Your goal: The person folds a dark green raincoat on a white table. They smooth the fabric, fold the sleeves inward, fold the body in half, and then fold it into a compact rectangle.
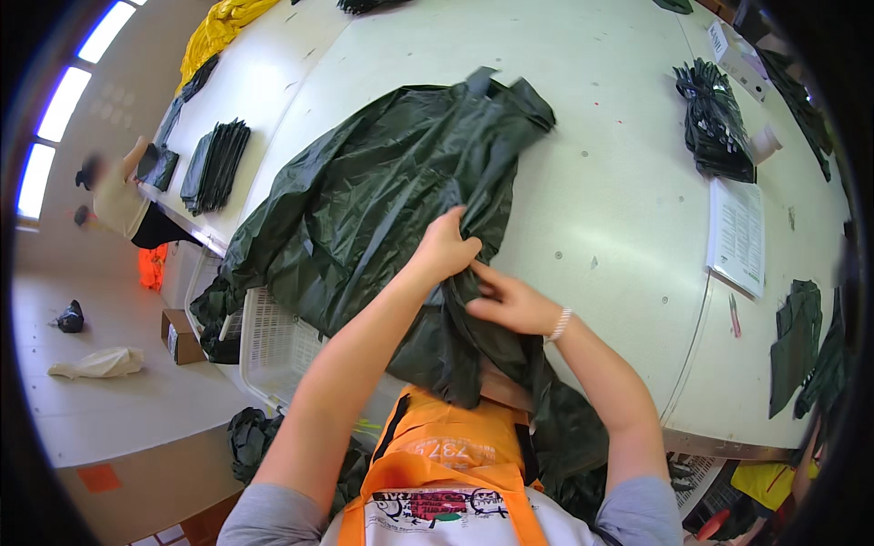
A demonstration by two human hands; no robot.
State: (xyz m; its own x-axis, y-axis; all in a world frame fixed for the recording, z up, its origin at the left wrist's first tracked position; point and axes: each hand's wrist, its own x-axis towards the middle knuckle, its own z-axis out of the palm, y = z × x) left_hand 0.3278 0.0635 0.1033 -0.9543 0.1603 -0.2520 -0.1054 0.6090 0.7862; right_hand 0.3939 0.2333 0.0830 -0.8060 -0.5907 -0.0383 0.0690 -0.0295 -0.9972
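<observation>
A large dark green waterproof garment of thin, shiny sheeting lies crumpled across the table in front of me. Its near part hangs over the front edge against my orange apron. My left hand is closed, pinching a fold near the garment's right side. Just below and to the right, my right hand has its fingers bent around a fold of the same garment. Those fingers are slightly blurred, and their tips nearly meet the left hand.
The white table carries a folded dark stack, a dark bundle, a booklet and pink-handled snips. A white plastic basket stands by the table's left edge. Another person is at far left.
</observation>
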